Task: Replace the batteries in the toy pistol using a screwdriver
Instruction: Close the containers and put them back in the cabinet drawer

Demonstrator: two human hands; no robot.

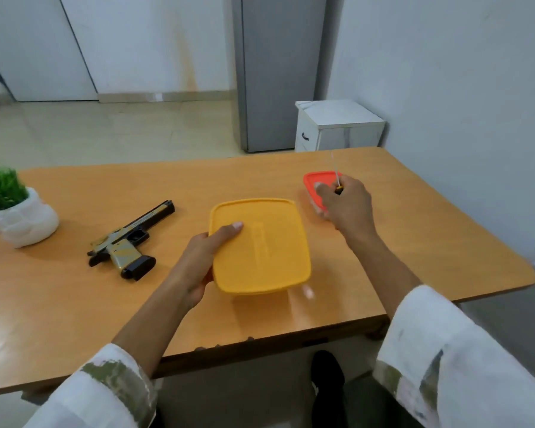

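The toy pistol (130, 240), black with tan camouflage, lies on its side on the wooden table (74, 304), left of centre. My left hand (203, 257) grips the left edge of a yellow-lidded container (260, 245), thumb on the lid. My right hand (345, 203) holds a thin screwdriver (335, 168) with its shaft pointing up, over a small red-lidded container (314, 183) at the right. No batteries are visible.
A white pot with a green plant (16, 211) stands at the table's left edge. Beyond the far edge are a white cabinet (337, 125) and a grey fridge (278, 72). A wall runs close along the right.
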